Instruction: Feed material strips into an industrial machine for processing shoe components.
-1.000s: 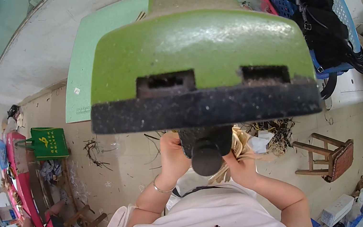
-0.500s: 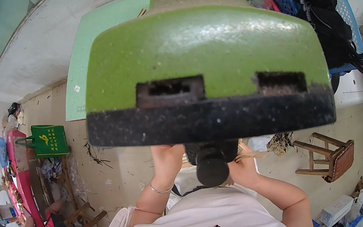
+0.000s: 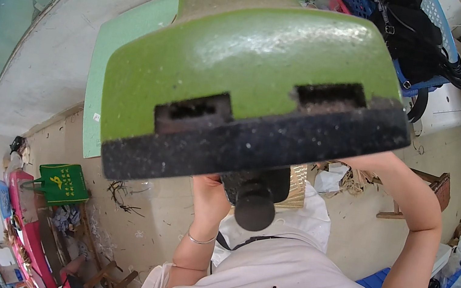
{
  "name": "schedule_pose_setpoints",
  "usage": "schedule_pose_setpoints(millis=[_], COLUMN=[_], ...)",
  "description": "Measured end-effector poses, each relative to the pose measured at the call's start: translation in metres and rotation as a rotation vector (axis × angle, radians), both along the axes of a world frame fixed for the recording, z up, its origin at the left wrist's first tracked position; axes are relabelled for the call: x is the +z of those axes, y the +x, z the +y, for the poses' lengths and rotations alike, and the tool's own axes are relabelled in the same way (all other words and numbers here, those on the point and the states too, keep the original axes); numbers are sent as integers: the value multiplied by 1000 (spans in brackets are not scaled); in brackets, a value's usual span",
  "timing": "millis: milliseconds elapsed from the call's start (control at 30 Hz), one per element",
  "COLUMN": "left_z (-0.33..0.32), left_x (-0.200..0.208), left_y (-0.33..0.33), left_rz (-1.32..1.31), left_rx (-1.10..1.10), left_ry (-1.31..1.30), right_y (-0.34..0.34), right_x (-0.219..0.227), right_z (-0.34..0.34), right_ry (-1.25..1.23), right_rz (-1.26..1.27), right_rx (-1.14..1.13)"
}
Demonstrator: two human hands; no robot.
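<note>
A large green rounded body [image 3: 258, 56] with a black lower rim [image 3: 256, 136] and two rectangular slots fills the upper middle and covers most of both hands. My left hand [image 3: 211, 193] shows only its heel and wrist below the rim; its fingers are hidden. A tan, striped piece of what look like flat strips [image 3: 297, 188] peeks out beside the black knob [image 3: 254, 210], over my lap. My right hand [image 3: 363, 161] reaches out under the rim's right end, near loose tan strips [image 3: 353, 181] beyond it. Its fingers cannot be made out.
A pale green board [image 3: 99, 84] stands behind on the left. To the right are a wooden stool [image 3: 438, 190] and, farther up, a black bag [image 3: 413, 34] in a blue basket [image 3: 443, 24]. At left a green bag [image 3: 63, 182] hangs near a pink-covered table [image 3: 31, 226].
My right arm has swung out to the right and away from my body, its hand leaving the middle. The tan striped piece shows more. My left hand stays about where it was.
</note>
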State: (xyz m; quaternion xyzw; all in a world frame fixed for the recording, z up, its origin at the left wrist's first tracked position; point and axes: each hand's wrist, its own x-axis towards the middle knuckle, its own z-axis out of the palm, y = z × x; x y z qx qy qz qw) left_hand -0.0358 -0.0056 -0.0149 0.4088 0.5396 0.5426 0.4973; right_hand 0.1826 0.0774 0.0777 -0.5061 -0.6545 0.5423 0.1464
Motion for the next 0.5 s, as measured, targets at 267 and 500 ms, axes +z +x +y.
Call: schedule_pose_setpoints(millis=[267, 500], left_z=[-4, -6], left_x=[-36, -38], left_y=[-14, -17], left_rz=[75, 176], left_rx=[122, 122], left_ry=[89, 111], right_y=[-5, -6], right_x=[-7, -5], right_z=[9, 10], right_ry=[-88, -45], right_rz=[59, 69], right_rx=[53, 64])
